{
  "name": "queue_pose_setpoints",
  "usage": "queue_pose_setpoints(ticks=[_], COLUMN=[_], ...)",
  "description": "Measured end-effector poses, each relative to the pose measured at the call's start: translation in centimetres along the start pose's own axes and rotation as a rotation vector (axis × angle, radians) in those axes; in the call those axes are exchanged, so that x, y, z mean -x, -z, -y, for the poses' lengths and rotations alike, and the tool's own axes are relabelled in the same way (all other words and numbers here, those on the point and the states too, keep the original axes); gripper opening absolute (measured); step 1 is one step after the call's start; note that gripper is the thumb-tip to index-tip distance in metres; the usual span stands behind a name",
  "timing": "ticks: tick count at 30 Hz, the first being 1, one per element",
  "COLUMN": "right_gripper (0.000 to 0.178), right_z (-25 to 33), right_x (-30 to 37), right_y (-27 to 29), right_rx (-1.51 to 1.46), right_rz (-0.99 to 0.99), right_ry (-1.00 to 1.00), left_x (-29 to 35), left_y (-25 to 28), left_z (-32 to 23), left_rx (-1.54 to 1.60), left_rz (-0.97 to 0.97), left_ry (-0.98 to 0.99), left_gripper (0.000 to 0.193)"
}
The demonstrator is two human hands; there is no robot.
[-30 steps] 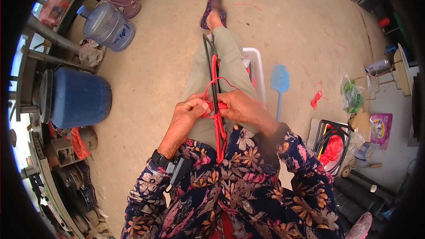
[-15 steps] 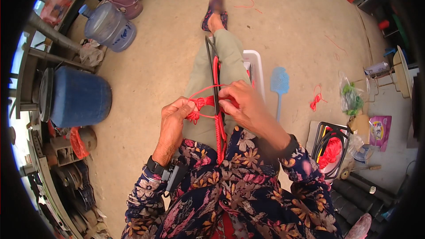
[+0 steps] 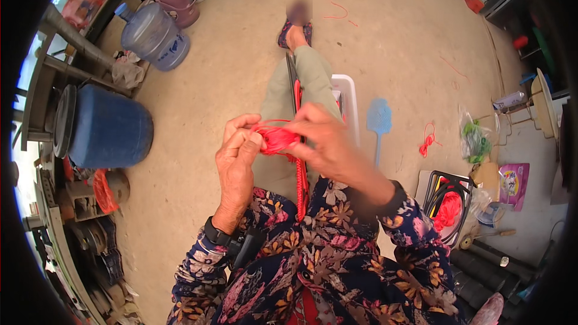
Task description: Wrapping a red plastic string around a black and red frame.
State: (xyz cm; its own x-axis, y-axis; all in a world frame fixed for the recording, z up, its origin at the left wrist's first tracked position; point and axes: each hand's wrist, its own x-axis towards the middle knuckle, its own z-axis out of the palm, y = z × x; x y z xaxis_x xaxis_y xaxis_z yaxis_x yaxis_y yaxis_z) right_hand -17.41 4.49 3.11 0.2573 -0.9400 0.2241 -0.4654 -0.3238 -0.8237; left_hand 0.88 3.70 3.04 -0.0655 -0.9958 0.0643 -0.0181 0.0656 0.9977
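A bundle of red cord (image 3: pixel 276 139) lies between my two hands, above my lap. My left hand (image 3: pixel 238 150) pinches its left end between thumb and fingers. My right hand (image 3: pixel 322 141) closes on the bundle's right side; its fingertips are partly smeared by motion. Behind the hands, a black frame (image 3: pixel 292 78) stretches along my legs, with red cord wrapped in a tight braided row (image 3: pixel 301 189) on its near part. The hands hide the middle of the frame.
A white plastic basket (image 3: pixel 345 84) stands beside my leg, with a blue fly swatter (image 3: pixel 379 121) to its right. Farther right lie a small red cord bundle (image 3: pixel 427 142) and black frames (image 3: pixel 451 204) with red cord. At left are a blue barrel (image 3: pixel 111 126) and a water jug (image 3: pixel 155 37).
My hands have come closer together around the cord bundle, which is now gathered between them. The wide loop of cord around the frame has drawn in. The view has shifted slightly.
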Motion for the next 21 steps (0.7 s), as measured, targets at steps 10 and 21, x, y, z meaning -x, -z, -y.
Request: queue_pose_setpoints(ticks=[10,21], right_gripper=[0.023,0.014], right_z=[-2.1,-14.1], right_x=[8.7,25.7], right_y=[11.7,11.2], right_rx=[-1.338,-0.259], right_rz=[-0.518,-0.839], right_ry=[-0.248,-1.077], left_x=[0.4,1.3], left_y=[0.0,-1.1], left_z=[3.5,6.5], left_rx=[0.186,0.421], left_rz=[0.168,0.320], left_ry=[0.280,0.646], left_gripper=[0.022,0.027])
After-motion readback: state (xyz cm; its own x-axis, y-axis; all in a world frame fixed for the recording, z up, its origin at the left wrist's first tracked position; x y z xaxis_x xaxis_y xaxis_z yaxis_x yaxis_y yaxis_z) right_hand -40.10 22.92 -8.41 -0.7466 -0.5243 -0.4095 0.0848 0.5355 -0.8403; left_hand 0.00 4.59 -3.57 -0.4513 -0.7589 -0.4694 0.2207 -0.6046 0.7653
